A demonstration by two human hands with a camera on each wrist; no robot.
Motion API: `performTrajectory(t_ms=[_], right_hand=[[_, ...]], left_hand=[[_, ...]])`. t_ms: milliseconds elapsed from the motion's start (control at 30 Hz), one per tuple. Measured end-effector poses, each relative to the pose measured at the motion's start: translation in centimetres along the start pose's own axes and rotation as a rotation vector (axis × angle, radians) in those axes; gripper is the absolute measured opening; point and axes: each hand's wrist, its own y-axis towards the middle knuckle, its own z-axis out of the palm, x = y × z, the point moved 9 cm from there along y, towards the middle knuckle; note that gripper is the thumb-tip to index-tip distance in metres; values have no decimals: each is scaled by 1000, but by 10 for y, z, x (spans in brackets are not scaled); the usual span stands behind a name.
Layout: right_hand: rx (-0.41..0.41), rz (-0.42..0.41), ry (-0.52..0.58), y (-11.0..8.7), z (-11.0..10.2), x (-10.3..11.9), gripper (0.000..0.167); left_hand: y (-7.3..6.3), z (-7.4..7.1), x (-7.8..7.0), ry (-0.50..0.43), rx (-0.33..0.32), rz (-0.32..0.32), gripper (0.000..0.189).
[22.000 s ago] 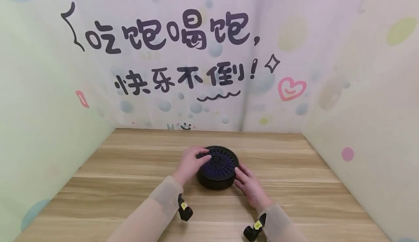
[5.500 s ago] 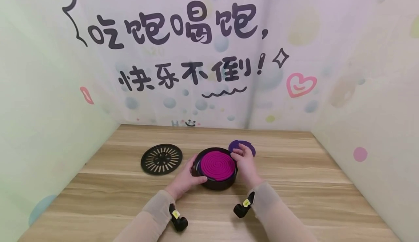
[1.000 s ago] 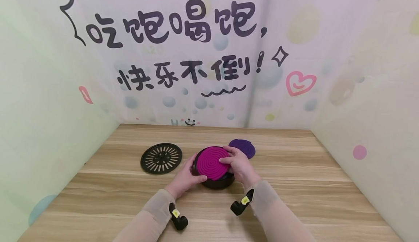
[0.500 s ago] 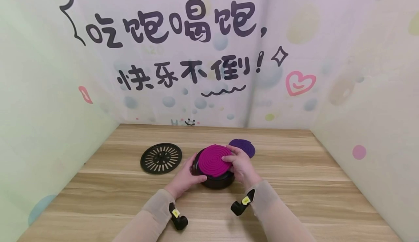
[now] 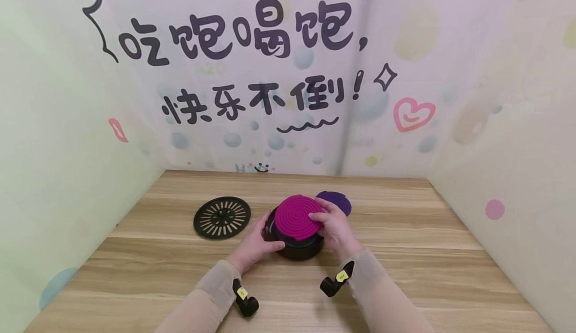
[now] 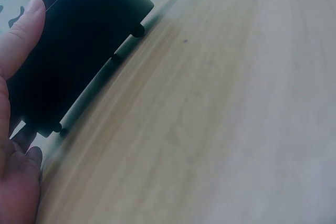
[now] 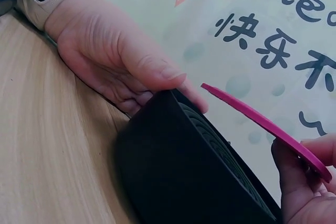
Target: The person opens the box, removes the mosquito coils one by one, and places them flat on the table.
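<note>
My left hand [image 5: 254,247] grips the left side of a black round holder [image 5: 299,252], thumb at its front rim. With thumb and fingers, my right hand [image 5: 336,229] pinches a magenta spiral-grooved coaster [image 5: 294,218] at its right edge. That coaster is tilted above the holder; in the right wrist view a gap shows between the coaster [image 7: 268,124] and the holder's rim. Inside the holder [image 7: 173,166] lies a dark ringed coaster [image 7: 218,145]. In the left wrist view the holder [image 6: 79,40] shows small feet underneath, and the left thumb lies against its wall.
A black slotted round lid [image 5: 211,229] lies flat on the wooden table [image 5: 180,278], left of the holder. Behind my right hand, a purple spiral coaster [image 5: 338,202] rests on the table. Printed walls [image 5: 270,148] enclose the table at the back and both sides.
The lid came off to the left and a purple coaster went onto the table behind. The magenta coaster, earlier inside the holder, is now lifted and has just moved slightly up and away.
</note>
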Motion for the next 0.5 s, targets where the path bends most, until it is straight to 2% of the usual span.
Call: performTrajectory(t_ms=[233,500], right_hand=[[-9,20,49,-1,-7,4,58],[-18,11,38,2,-19,12,58]], left_hand=[[1,0,2,-3,-4,5,106],[2,0,1,20,-7,22,107]])
